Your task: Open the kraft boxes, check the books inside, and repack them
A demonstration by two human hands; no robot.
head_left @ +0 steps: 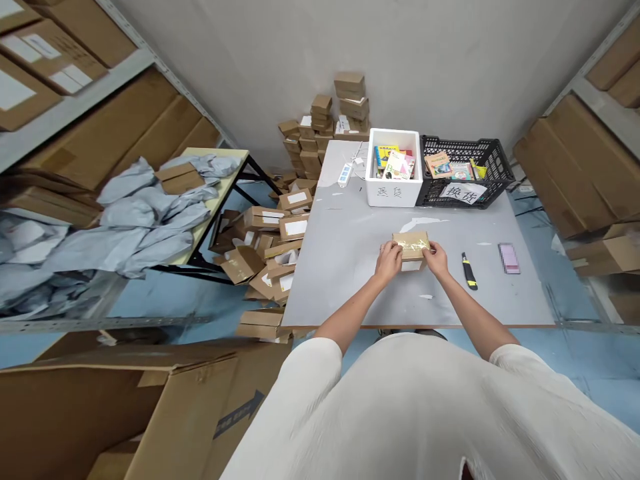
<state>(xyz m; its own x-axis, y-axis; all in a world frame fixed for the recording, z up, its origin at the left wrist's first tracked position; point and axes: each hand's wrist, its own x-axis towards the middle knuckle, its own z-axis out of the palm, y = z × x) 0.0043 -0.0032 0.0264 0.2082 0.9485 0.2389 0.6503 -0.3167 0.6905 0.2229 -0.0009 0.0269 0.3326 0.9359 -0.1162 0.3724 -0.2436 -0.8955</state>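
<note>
A small cardboard box (412, 248) with shiny tape across its top is between my hands at the table (345, 267). Part of a white label shows on its near side. My left hand (389, 261) grips the box's left end. On the right end, my right hand (437, 259) holds it with fingers closed at the upper edge. A black and yellow utility knife (469, 271) lies a little to the right of my right hand. Farther right is a phone (509, 259) with a pinkish, blurred screen.
At the table's back stand a white bin (394, 195) and a black crate (467, 190), both holding books. A power strip (345, 175) lies beside them. Cardboard boxes (295, 227) pile up left of the table; grey parcels (150, 207) cover a side table. A large carton (215, 400) stands lower left.
</note>
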